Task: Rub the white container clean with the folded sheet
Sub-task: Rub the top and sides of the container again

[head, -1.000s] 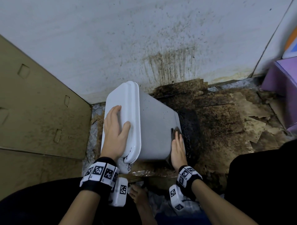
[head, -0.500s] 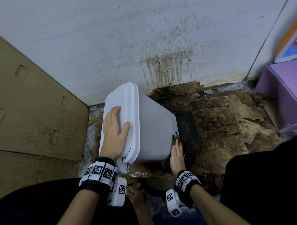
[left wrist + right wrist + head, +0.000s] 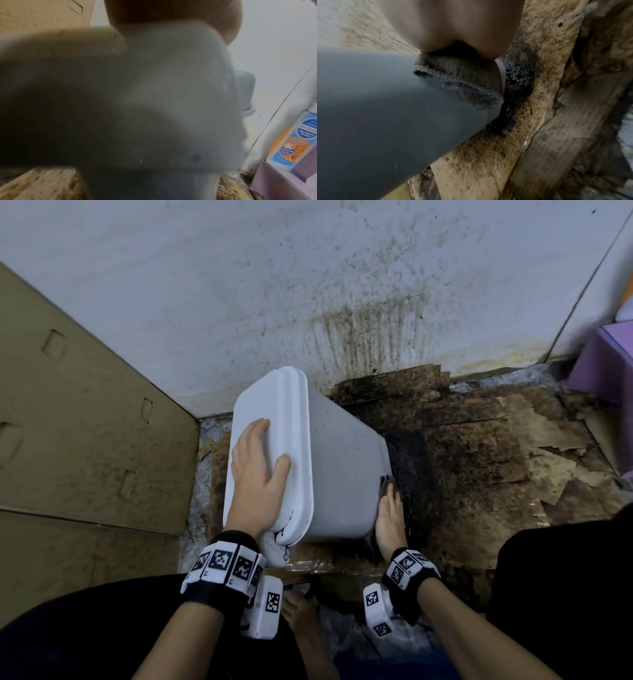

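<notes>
The white container (image 3: 342, 467) lies tilted on the floor, lid toward me and to the left. My left hand (image 3: 257, 474) rests flat on the lid, fingers spread and thumb over the rim; the left wrist view shows only the blurred container (image 3: 171, 94) under my left hand (image 3: 171, 10). My right hand (image 3: 390, 518) presses the folded sheet (image 3: 386, 486), a grey-brown cloth, against the container's right side near its base. In the right wrist view the folded sheet (image 3: 462, 75) lies bunched between my right hand (image 3: 453, 24) and the container (image 3: 368, 108).
A stained wall (image 3: 342, 285) rises just behind. A brown cardboard panel (image 3: 85, 440) stands on the left. Dirty cardboard scraps (image 3: 479, 457) and a black wet patch (image 3: 407, 467) cover the floor on the right. A purple box (image 3: 603, 364) sits far right, with a labelled bottle (image 3: 288, 142).
My right hand has slid the folded sheet a little back toward me along the container's side. The left hand stays on the lid.
</notes>
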A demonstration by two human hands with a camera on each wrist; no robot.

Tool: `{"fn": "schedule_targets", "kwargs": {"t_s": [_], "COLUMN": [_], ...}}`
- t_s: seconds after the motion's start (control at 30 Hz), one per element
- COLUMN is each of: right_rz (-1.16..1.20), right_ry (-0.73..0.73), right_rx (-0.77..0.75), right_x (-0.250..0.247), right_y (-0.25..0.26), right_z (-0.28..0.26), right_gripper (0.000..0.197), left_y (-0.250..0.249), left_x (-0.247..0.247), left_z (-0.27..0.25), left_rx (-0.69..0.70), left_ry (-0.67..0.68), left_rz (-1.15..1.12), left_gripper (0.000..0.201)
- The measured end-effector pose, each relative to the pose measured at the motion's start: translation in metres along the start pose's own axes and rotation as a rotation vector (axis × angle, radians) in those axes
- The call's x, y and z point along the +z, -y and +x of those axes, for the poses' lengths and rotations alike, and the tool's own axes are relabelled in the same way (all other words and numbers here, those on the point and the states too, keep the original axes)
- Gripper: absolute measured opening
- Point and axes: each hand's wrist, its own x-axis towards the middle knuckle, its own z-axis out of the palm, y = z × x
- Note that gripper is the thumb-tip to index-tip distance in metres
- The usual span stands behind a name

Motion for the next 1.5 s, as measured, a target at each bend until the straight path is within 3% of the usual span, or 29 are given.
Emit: {"fn": "schedule_targets", "kwargs": {"t_s": [0.3, 0.43, 0.57, 0.73, 0.9, 1.07, 1.27, 1.5], "right_rz": [-0.066, 0.148, 0.168, 0.098, -0.036, -0.133, -0.149, 0.17], "right_ry": [-0.035, -0.06, -0.01, 0.158, 0.15, 0.153, 0.112, 0.102], "right_rx": [-0.026, -0.017, -0.144, -0.373, -0.562, -0.646, -0.612, -0.449], "right_x": [0.008, 0.024, 0.037, 0.046, 0.038, 0.038, 0.038, 0.037], "right_y": [0.016, 0.038, 0.077, 0.122, 0.112, 0.103, 0.099, 0.106], "right_z": [-0.029, -0.056, -0.09, -0.128, -0.122, -0.111, -0.099, -0.095], "right_gripper": [0.053, 0.047, 0.044, 0.046, 0.048, 0.05, 0.057, 0.043], "left_y": [0.002, 0.002, 0.002, 0.003, 0.005, 0.009, 0.011, 0.01], "left_x": [-0.001, 0.0, -0.001, -0.003, -0.005, -0.005, -0.007, -0.006], "left_z": [0.001, 0.0, 0.001, 0.001, 0.001, 0.001, -0.001, 0.0], "left_rx": [-0.006, -0.003, 0.008, 0.006, -0.004, -0.011, -0.014, -0.022], "left_ry": [0.0, 0.001, -0.011, -0.005, -0.006, -0.006, 0.001, -0.011], "left_rz": [0.004, 0.009, 0.018, 0.026, 0.023, 0.021, 0.009, 0.017], "left_gripper": [0.061, 0.06, 0.06, 0.061, 0.06, 0.059, 0.06, 0.061]}}
